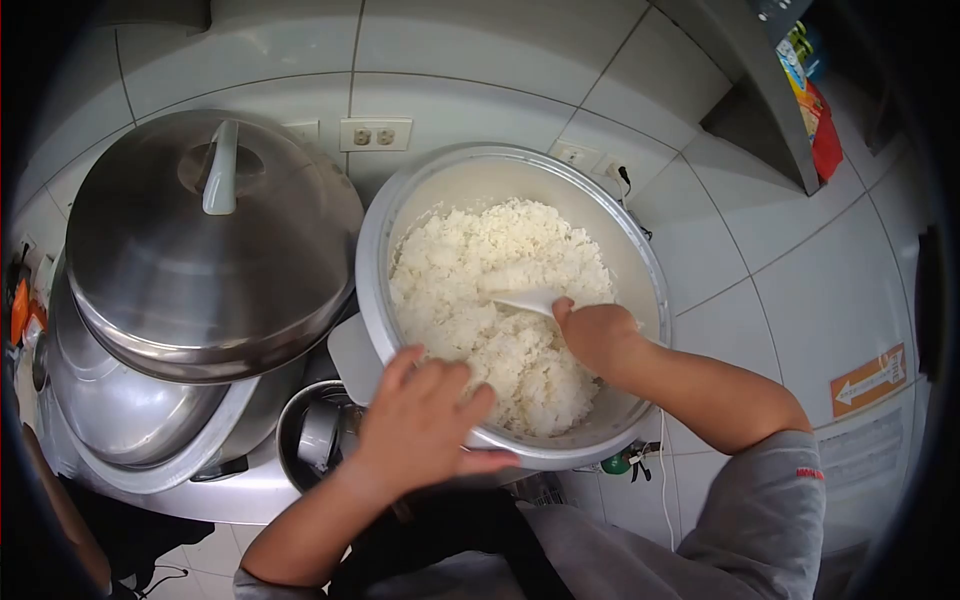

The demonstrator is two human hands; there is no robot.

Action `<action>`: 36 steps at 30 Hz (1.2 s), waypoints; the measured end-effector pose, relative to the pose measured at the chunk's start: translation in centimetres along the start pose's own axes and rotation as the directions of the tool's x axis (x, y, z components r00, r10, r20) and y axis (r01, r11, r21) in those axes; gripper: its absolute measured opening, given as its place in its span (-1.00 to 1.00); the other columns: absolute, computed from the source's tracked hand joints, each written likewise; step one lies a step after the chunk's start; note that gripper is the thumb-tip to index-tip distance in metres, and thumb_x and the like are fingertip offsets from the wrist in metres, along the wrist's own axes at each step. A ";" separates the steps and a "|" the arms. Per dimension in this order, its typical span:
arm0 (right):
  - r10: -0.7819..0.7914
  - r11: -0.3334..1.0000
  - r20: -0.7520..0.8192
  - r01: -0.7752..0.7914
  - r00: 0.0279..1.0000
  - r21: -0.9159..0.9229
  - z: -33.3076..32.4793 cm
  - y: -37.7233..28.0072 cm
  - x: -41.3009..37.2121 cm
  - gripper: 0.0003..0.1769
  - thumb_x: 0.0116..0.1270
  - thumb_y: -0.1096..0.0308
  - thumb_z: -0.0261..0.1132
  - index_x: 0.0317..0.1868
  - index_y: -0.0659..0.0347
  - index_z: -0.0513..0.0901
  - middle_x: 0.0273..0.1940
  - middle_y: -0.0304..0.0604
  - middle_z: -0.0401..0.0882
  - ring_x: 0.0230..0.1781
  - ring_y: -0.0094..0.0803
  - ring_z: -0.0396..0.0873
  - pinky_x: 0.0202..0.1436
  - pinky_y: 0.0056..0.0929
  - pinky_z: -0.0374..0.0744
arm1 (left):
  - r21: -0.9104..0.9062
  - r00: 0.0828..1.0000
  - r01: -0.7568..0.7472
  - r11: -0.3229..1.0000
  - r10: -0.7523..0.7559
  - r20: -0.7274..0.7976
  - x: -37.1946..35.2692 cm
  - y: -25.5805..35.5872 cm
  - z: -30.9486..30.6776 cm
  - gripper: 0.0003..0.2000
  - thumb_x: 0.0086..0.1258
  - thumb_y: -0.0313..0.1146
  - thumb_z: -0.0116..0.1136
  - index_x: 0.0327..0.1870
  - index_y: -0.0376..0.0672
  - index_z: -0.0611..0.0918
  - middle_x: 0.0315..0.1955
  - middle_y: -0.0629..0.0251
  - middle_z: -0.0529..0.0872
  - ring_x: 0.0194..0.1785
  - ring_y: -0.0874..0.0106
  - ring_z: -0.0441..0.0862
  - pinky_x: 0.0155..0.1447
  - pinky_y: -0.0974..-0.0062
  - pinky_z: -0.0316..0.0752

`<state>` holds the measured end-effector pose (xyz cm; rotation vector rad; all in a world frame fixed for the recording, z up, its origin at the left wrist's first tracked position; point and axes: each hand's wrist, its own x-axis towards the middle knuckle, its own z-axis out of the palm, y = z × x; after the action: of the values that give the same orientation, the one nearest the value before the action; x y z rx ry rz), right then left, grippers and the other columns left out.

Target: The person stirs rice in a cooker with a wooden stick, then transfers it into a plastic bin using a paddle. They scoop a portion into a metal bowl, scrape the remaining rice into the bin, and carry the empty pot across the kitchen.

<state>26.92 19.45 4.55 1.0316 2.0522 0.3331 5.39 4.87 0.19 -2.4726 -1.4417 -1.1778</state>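
A large round rice pot [655, 290] with a wide metal rim holds a heap of cooked white rice [520, 235]. My right hand [600, 338] reaches over the pot's right side, fingers wrapped round the handle of a white rice paddle [528, 299]. The paddle's blade lies partly in the rice near the middle. At the near left rim is my left hand [420, 420], palm down, its fingers and thumb spread apart; it holds nothing.
To the left, a big steel lid [210, 270] with a pale handle rests over another lidded pot [130, 400]. A small metal container [318, 435] stands between the pots. Wall outlets [376, 135] and a dark plug [625, 176] are behind. Another person's arm [65, 515] shows at lower left.
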 end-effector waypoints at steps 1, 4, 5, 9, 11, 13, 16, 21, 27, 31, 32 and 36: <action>-0.011 1.000 0.003 0.011 1.000 -0.005 -0.3 0.3 1.4 -0.44 0.26 0.48 0.21 0.24 0.41 0.25 -0.30 -0.04 0.71 -0.31 -0.22 0.74 -0.34 -0.39 0.65 | 0.001 0.998 0.035 0.999 -0.035 0.046 -0.3 -1.1 0.1 -0.50 -0.03 0.26 0.28 -0.33 0.00 0.59 -0.27 0.32 0.54 -0.20 0.33 0.45 0.17 0.24 0.31; 0.042 0.995 -0.050 -0.037 0.998 0.094 0.6 0.2 5.7 -0.37 0.18 0.50 0.31 0.22 0.44 0.25 -0.28 -0.02 0.71 -0.32 -0.23 0.74 -0.35 -0.39 0.65 | -0.044 0.998 0.027 0.999 -0.024 0.062 -0.2 -1.0 0.2 -0.51 -0.06 0.25 0.30 -0.39 -0.02 0.59 -0.32 0.33 0.51 -0.22 0.31 0.43 0.11 0.25 0.31; 0.108 0.990 -0.081 -0.100 0.991 0.104 1.3 -0.6 8.8 -0.37 0.16 0.49 0.33 0.22 0.42 0.26 -0.27 0.01 0.71 -0.32 -0.20 0.74 -0.35 -0.36 0.66 | -0.042 0.998 0.028 0.999 -0.025 0.058 -0.2 -1.2 0.2 -0.51 -0.06 0.25 0.30 -0.39 -0.02 0.59 -0.32 0.33 0.51 -0.22 0.31 0.43 0.11 0.25 0.31; 0.177 0.923 -0.169 -0.104 0.970 0.370 -1.6 1.4 15.5 -0.38 0.17 0.49 0.33 0.23 0.38 0.30 -0.21 0.15 0.68 -0.31 -0.11 0.72 -0.38 -0.24 0.66 | -0.077 0.997 0.040 0.996 -0.035 0.066 -0.1 -1.5 0.1 -0.49 -0.07 0.24 0.32 -0.36 -0.04 0.58 -0.34 0.34 0.49 -0.23 0.31 0.43 0.07 0.28 0.33; -0.016 0.929 0.045 -0.002 0.999 0.369 -5.4 4.1 13.4 -0.48 0.28 0.47 0.21 0.25 0.34 0.33 -0.19 0.19 0.66 -0.27 -0.07 0.70 -0.37 -0.16 0.64 | -0.091 0.997 -0.002 0.996 0.009 0.076 0.1 -1.8 -0.3 -0.48 -0.07 0.24 0.32 -0.35 -0.04 0.58 -0.34 0.34 0.49 -0.23 0.32 0.44 0.08 0.30 0.33; 0.026 0.906 0.131 -0.079 0.991 0.416 -7.3 5.2 9.3 -0.58 0.39 0.41 -0.02 0.23 0.35 0.33 -0.23 0.12 0.64 -0.28 -0.06 0.68 -0.28 -0.12 0.64 | -0.047 0.996 -0.094 0.994 0.094 -0.003 0.3 -2.6 -0.5 -0.48 -0.08 0.25 0.30 -0.35 -0.04 0.57 -0.35 0.35 0.49 -0.23 0.36 0.47 0.13 0.32 0.35; 0.023 0.919 0.134 -0.074 0.991 0.388 -4.0 4.6 2.7 -0.61 0.49 0.34 -0.19 0.20 0.33 0.35 -0.29 0.07 0.63 -0.26 -0.06 0.66 -0.11 -0.07 0.61 | -0.014 0.988 -0.140 0.990 0.141 0.063 0.5 -3.8 -0.5 -0.52 -0.07 0.24 0.26 -0.37 0.00 0.57 -0.38 0.43 0.49 -0.24 0.41 0.49 0.16 0.33 0.35; 0.100 0.994 0.091 -0.104 0.991 0.044 0.1 0.4 -0.1 -0.63 0.35 0.43 0.13 0.14 0.33 0.37 -0.26 0.03 0.70 -0.25 -0.12 0.74 -0.26 -0.27 0.68 | -0.026 0.971 -0.178 0.984 0.179 0.155 0.1 -3.9 -0.3 -0.57 -0.04 0.24 0.23 -0.42 0.07 0.56 -0.43 0.54 0.49 -0.24 0.46 0.49 0.15 0.36 0.34; 0.234 0.957 -0.088 -0.213 0.968 0.197 2.3 0.8 11.2 -0.60 0.26 0.45 0.22 0.10 0.35 0.41 -0.28 0.05 0.70 -0.28 -0.12 0.73 -0.31 -0.24 0.67 | -0.039 0.982 -0.163 0.986 0.166 0.093 -0.1 -3.7 0.3 -0.58 -0.04 0.25 0.23 -0.43 0.08 0.56 -0.42 0.55 0.48 -0.24 0.48 0.48 0.09 0.39 0.34; 0.062 0.947 -0.056 -0.042 0.997 0.317 -2.3 5.3 13.4 -0.78 0.29 0.44 0.09 -0.13 0.40 0.55 -0.24 0.12 0.68 -0.25 -0.08 0.71 -0.29 -0.16 0.63 | -0.001 0.982 -0.146 0.989 0.145 0.125 -0.2 -3.2 0.5 -0.57 -0.05 0.24 0.23 -0.45 0.07 0.54 -0.42 0.50 0.46 -0.28 0.46 0.46 0.01 0.39 0.33; 0.068 0.946 -0.056 -0.047 0.996 0.320 -3.4 5.8 12.8 -0.78 0.29 0.44 0.09 -0.13 0.40 0.55 -0.24 0.12 0.68 -0.25 -0.08 0.71 -0.29 -0.16 0.63 | -0.001 0.981 -0.153 0.988 0.152 0.125 -0.1 -2.6 0.7 -0.57 -0.05 0.24 0.23 -0.45 0.07 0.54 -0.42 0.50 0.46 -0.28 0.46 0.46 0.01 0.39 0.33; -0.056 0.911 0.286 -0.068 0.957 0.407 -7.1 6.9 6.7 -0.74 0.27 0.47 0.01 -0.14 0.44 0.54 -0.33 0.15 0.66 -0.39 -0.15 0.68 -0.35 -0.17 0.62 | 0.068 0.989 -0.064 0.996 0.054 0.136 0.0 2.2 2.0 -0.54 0.00 0.20 0.23 -0.34 0.00 0.52 -0.40 0.42 0.45 -0.30 0.43 0.45 -0.04 0.40 0.32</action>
<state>23.08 29.76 9.19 1.2537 1.8841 -0.2577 8.28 4.42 -0.49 -2.5702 -1.4032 -0.9482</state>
